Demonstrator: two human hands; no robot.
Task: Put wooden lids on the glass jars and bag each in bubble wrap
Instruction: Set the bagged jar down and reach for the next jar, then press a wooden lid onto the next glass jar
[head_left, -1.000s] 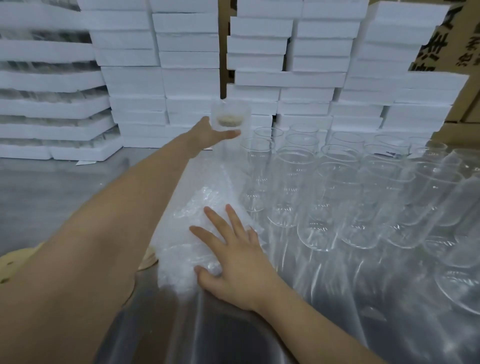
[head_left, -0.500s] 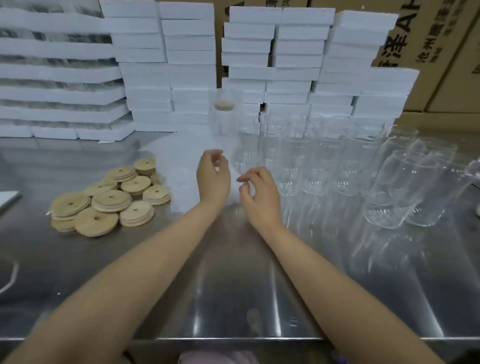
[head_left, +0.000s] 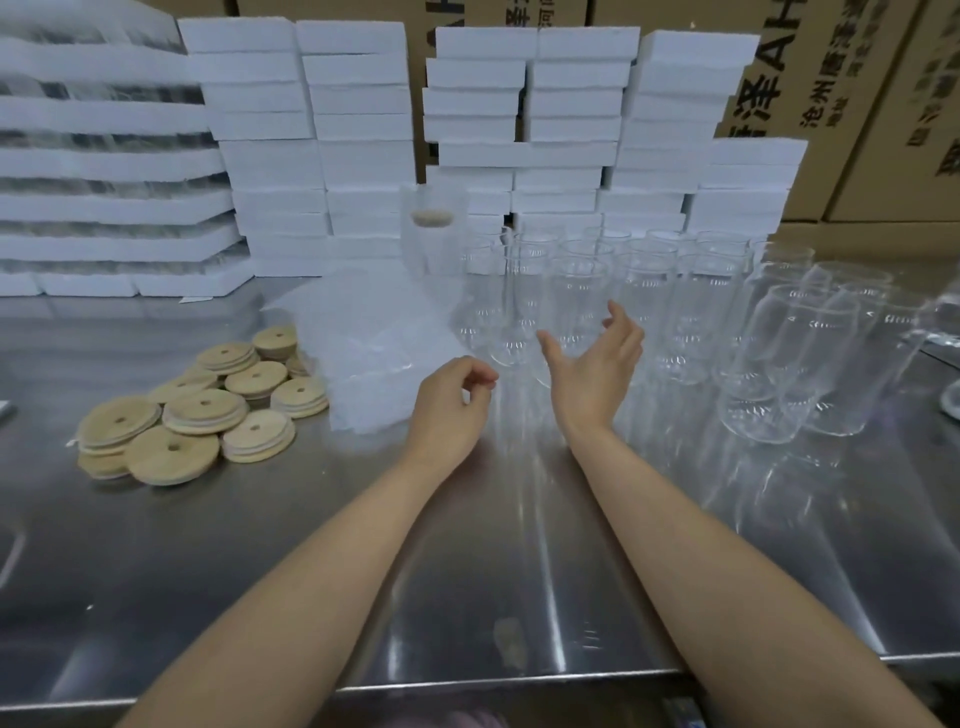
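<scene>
One view only served here, so nothing was shared between views. The camera sat on the person's head and looked forward and down across the steel table (head_left: 218, 561), whose near edge ran along the bottom of the frame. It faced the stacked white foam boxes (head_left: 358, 130) and cardboard cartons (head_left: 852, 93) at the back. Both forearms reached in from the bottom corners, close to the lens, and the left hand (head_left: 447, 410) and right hand (head_left: 592, 369) lay near the frame's middle. The wide lens bowed lines at the edges. Wooden lids (head_left: 202, 410) lay left of the fingers, glass jars (head_left: 779, 358) beyond and right of them.
</scene>
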